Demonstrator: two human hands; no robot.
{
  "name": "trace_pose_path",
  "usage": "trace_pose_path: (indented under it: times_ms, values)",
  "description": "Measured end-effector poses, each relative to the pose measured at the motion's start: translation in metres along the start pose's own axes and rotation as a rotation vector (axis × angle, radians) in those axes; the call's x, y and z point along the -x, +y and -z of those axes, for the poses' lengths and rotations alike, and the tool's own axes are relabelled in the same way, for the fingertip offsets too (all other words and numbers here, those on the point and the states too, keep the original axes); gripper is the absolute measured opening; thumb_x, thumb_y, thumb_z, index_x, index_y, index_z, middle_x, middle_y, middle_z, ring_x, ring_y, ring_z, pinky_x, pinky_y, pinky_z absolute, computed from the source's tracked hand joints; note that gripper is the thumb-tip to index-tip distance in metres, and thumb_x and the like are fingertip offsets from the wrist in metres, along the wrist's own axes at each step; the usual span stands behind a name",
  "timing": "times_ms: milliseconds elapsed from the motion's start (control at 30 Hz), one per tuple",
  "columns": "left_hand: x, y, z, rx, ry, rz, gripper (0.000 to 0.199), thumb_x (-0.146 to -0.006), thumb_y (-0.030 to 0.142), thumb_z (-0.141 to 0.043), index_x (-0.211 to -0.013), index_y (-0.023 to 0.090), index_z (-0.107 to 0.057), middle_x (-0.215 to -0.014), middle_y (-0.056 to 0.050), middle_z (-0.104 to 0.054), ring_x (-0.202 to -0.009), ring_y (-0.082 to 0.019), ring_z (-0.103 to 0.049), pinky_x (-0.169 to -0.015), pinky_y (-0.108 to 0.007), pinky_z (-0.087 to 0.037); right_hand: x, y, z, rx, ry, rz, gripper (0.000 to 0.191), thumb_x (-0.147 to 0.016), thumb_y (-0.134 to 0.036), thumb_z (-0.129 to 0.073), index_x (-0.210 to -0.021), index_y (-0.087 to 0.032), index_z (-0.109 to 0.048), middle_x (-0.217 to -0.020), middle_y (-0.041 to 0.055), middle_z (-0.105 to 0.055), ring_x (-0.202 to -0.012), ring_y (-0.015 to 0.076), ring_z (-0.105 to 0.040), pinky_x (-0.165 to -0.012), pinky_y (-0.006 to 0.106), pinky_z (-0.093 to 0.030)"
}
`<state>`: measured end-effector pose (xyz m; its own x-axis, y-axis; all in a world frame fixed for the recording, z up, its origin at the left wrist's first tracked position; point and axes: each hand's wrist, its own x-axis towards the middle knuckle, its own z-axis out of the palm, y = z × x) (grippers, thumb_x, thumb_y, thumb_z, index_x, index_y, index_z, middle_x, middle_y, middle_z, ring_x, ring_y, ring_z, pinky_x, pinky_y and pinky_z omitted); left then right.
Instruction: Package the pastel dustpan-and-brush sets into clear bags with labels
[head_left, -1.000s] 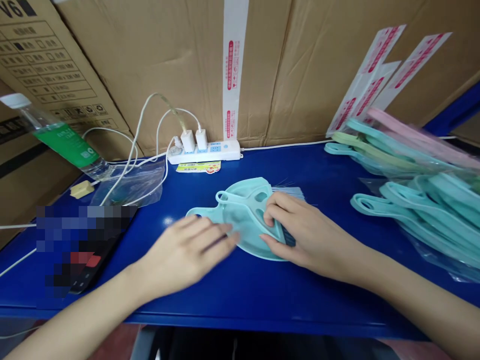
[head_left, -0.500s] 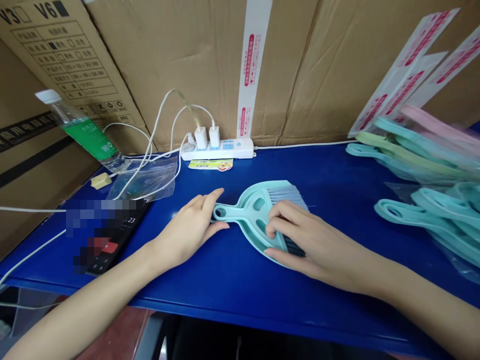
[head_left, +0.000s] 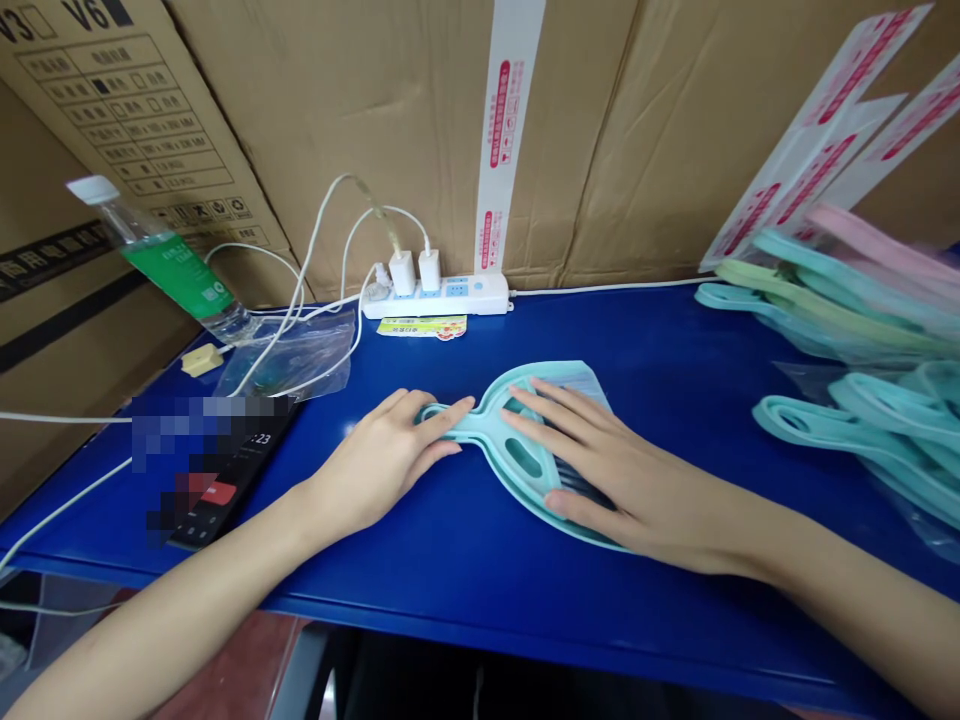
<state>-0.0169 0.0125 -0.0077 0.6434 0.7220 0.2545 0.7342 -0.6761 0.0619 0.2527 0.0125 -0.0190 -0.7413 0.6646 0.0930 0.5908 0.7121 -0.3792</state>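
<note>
A turquoise hand brush (head_left: 496,425) lies nested in a matching dustpan (head_left: 499,487), their handles lined up and pointing left. My left hand (head_left: 375,455) is closed around the handle end, with thumb and index finger along it. Over the brush head, my right hand (head_left: 626,465) rests with its fingers stretched out flat. Part of the bristles and the pan's right side are hidden beneath it. Dark bristles show between thumb and fingers.
More turquoise brush sets (head_left: 862,420) in clear plastic lie at the right, with a blurred pile of pink, green and turquoise ones (head_left: 847,280) behind. At left are a phone (head_left: 232,480), a bottle (head_left: 180,275) and cables. A power strip (head_left: 450,297) stands by the cardboard.
My right hand's curled fingers have straightened and spread over the brush. The brush sits more fully within the pan. My left fingers have closed onto the handle.
</note>
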Motion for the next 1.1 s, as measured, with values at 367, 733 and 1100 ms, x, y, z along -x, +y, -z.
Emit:
trace_pose_path:
  times_ms: [367,733,1100]
  values:
    - [-0.013,0.004,-0.002,1.034,-0.176,0.408,0.040,-0.097,0.041,-0.039,-0.115,0.012,-0.061,-0.052,0.008,-0.041,-0.042,-0.008,-0.039,-0.044,-0.022,-0.034,0.001,-0.007,-0.003,0.007,-0.075,0.006,0.061,-0.099,-0.047,-0.034,-0.156,-0.029,-0.021,-0.164,0.0088,-0.015,-0.147,0.0380,0.003,-0.109,0.070,-0.023]
    - [-0.015,0.003,-0.002,1.289,-0.188,0.432,0.035,-0.090,0.040,-0.053,-0.105,0.010,-0.062,-0.054,0.008,-0.042,-0.042,-0.006,-0.035,-0.039,-0.019,-0.022,0.003,-0.012,-0.003,0.020,-0.089,-0.008,0.060,-0.100,-0.047,-0.029,-0.156,-0.026,-0.025,-0.163,0.0100,-0.019,-0.147,0.0393,-0.002,-0.108,0.070,-0.024]
    - [-0.016,0.002,0.000,1.166,-0.198,0.419,0.037,-0.089,0.039,-0.053,-0.105,0.007,-0.064,-0.053,0.007,-0.045,-0.041,-0.005,-0.038,-0.039,-0.017,-0.024,0.002,-0.013,-0.003,0.054,-0.065,-0.013,0.058,-0.100,-0.045,-0.028,-0.155,-0.028,-0.027,-0.162,0.0086,-0.024,-0.148,0.0391,-0.007,-0.108,0.069,-0.028]
